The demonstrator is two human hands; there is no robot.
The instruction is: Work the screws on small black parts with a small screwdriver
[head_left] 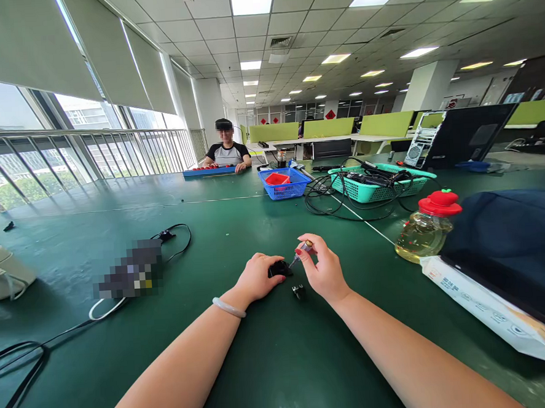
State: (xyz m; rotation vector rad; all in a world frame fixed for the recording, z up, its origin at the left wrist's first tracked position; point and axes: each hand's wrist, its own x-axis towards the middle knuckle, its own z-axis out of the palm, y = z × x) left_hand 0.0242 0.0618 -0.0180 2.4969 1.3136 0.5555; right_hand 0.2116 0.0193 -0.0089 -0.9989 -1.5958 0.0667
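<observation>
My left hand [259, 275], a pale bangle on its wrist, is closed on a small black part [279, 269] and holds it against the green tabletop. Between the fingers of my right hand [323, 271] is a small screwdriver [306, 246] with a clear handle and a brass-coloured end. It leans down to the left, and its tip is at the right end of the black part; whether it sits in a screw is too small to tell. Just below them on the table lies a little black-and-metal piece [299, 291], touched by neither hand.
On the right stand a bottle [419, 235] with a red cap, a white packet [486, 305] and a dark blue bag [514, 232]. Farther back are a blue basket [284, 191], a teal basket [368, 192] of cables and a seated person [227, 151]. A lanyard [176, 227] lies left.
</observation>
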